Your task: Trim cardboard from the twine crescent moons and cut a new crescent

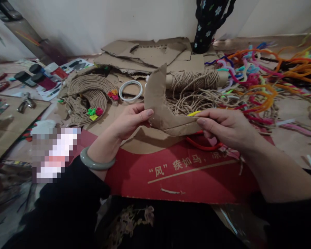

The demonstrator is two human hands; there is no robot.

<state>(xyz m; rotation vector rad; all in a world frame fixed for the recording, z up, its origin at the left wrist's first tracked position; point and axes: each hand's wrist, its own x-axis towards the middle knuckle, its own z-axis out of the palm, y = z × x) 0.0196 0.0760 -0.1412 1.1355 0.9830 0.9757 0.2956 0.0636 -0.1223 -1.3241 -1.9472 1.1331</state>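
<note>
A crescent-shaped piece of brown cardboard (157, 100) is held up between my hands. My left hand (131, 121) pinches its left edge near the bend, thumb on the front face. At the tip of the lower right arm, my right hand (220, 128) grips the cardboard between thumb and fingers. Behind it lies a tube wound with jute twine (194, 81), with loose twine strands in front. A crescent covered in coiled twine (93, 90), trimmed with small coloured flowers, rests to the left. Between them is a roll of white tape (131, 90).
Under my hands lies a red printed cardboard sheet (186, 176). Colourful pipe cleaners (259, 76) spread over the right side. Paint jars (43, 81) stand at the left, cut cardboard sheets (150, 52) at the back, beside a dark flowered vase (209, 26).
</note>
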